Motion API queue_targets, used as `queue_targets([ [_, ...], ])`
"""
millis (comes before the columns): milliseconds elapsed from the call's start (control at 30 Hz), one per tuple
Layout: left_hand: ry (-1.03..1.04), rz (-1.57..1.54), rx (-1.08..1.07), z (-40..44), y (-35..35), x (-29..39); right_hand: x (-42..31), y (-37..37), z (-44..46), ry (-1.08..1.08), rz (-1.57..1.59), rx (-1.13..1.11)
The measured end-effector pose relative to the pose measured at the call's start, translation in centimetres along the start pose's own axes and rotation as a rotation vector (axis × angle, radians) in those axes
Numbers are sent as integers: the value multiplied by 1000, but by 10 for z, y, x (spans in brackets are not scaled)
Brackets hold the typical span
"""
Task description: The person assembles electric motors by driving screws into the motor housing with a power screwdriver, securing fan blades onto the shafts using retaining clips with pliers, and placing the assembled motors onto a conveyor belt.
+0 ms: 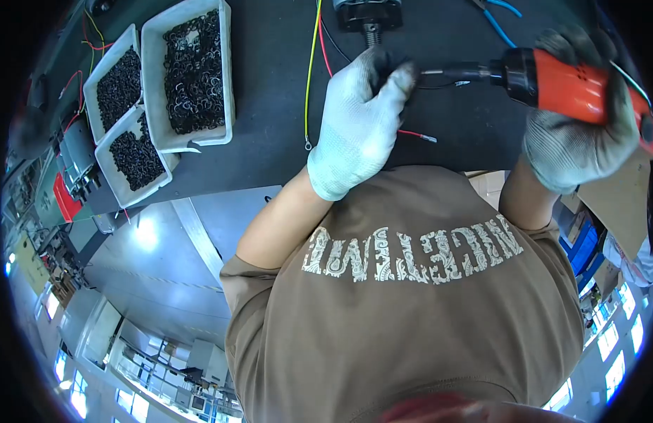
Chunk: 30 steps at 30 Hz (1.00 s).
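My right hand (pixel 580 137), in a white glove with dark fingertips, is wrapped round an orange and black electric screwdriver (pixel 569 88). The tool lies level and its bit points left, towards my other hand. My left hand (pixel 358 123), gloved too, has thumb and fingers pinched together near the bit's tip; whatever they hold is too small and hidden to name. Just above these fingers is the threaded shaft (pixel 371 34) of a dark motor-like part (pixel 368 10) at the top edge. Yellow-green, red and black wires run beside it; the yellow-green wire (pixel 309 92) ends in a ring terminal.
Three white trays of small black parts stand at the left: a large one (pixel 229 84), a smaller one (pixel 91 95) and a lower one (pixel 122 197). A blue-handled tool (pixel 499 25) lies at the upper right of the dark table (pixel 270 106). A cylindrical metal part (pixel 77 148) is at the far left.
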<state>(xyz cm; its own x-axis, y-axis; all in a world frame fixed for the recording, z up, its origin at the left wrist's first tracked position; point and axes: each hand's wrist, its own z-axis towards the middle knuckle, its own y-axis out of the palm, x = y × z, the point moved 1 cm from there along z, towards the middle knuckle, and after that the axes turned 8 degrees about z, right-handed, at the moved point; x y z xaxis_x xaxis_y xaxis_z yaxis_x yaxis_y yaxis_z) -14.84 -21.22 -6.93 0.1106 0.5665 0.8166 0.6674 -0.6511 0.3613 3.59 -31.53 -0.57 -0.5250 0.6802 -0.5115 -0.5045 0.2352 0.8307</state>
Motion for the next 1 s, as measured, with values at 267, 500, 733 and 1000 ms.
queue_targets([
  [267, -292, -444, 99, 24, -31, -26, 64, 16, 11, -284, -385, -276],
  [500, -28, -314, -53, 43, -42, -30, 86, 22, 17, -324, -596, -343],
  [733, 20, -5, 40, 33, -22, -18, 20, -4, -4, -665, -1707, -642],
  [1000, 42, 43, 36, 32, -22, -11, 74, 13, 21, -257, -802, -527],
])
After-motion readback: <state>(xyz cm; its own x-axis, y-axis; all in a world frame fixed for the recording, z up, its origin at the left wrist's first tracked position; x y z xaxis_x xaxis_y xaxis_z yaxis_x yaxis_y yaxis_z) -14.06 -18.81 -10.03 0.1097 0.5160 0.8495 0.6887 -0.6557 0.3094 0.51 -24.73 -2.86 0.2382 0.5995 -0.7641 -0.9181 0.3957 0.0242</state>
